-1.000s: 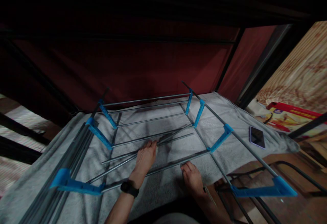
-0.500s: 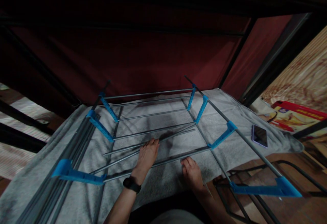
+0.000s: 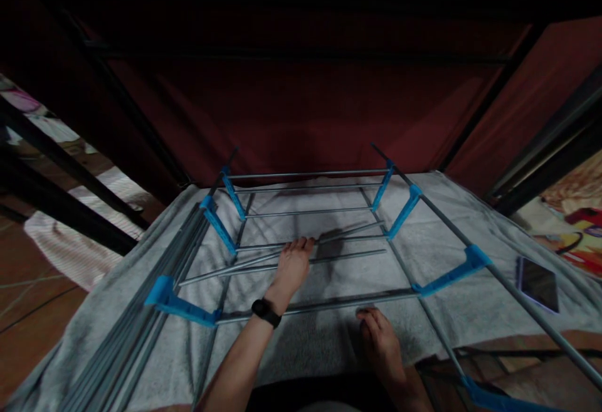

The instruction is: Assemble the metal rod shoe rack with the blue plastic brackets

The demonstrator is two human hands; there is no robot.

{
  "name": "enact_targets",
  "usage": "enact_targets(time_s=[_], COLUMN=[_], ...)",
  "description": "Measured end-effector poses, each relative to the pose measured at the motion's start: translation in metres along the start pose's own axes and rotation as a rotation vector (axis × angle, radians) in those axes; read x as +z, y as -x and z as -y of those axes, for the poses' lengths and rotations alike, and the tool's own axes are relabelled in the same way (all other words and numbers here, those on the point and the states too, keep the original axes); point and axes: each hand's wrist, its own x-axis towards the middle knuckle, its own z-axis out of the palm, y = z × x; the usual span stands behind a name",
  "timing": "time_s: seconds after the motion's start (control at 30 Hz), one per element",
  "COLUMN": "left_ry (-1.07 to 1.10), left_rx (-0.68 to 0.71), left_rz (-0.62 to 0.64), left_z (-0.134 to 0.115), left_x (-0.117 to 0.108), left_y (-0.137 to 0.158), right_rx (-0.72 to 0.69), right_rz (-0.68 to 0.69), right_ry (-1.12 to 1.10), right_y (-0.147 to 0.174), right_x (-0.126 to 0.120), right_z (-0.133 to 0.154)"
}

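A frame of grey metal tubes (image 3: 348,303) joined by blue plastic brackets (image 3: 216,227) lies before me. My left hand (image 3: 295,264), with a dark band on its wrist, is closed around a loose metal tube (image 3: 211,276) slanting across the frame. The far end of this tube rises to the right, over a fixed crossbar. Beneath my left hand passes a second loose tube (image 3: 352,257). My right hand (image 3: 380,335) hovers just below the nearest crossbar, apart from it, fingers curled together. Whatever its fingers may hold is hidden.
More grey tubes (image 3: 136,311) lie bundled along the left side. A grey cloth (image 3: 310,349) covers the surface under the frame. On the right lies a phone (image 3: 538,283). A dark red panel (image 3: 301,117) stands behind, with dark metal bars (image 3: 61,205) at left.
My view has shifted, moving the scene toward the right and the frame's near right corner partly out. My left hand has moved forward with its tube, separating it from the other loose tube's right end.
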Motion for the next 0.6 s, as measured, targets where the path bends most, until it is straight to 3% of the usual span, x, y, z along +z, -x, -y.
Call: enact_targets(time_s=[0.3, 0.6], left_ry=[0.067, 0.050], left_rx=[-0.077, -0.082], left_rz=[-0.102, -0.041], left_z=[0.008, 0.016], left_x=[-0.018, -0.013], left_y=[-0.015, -0.027], right_rx=[0.007, 0.071], right_rz=[-0.008, -0.004], right_ry=[-0.048, -0.128], right_y=[-0.002, -0.007], right_x=[0.001, -0.006], right_z=[0.000, 0.006])
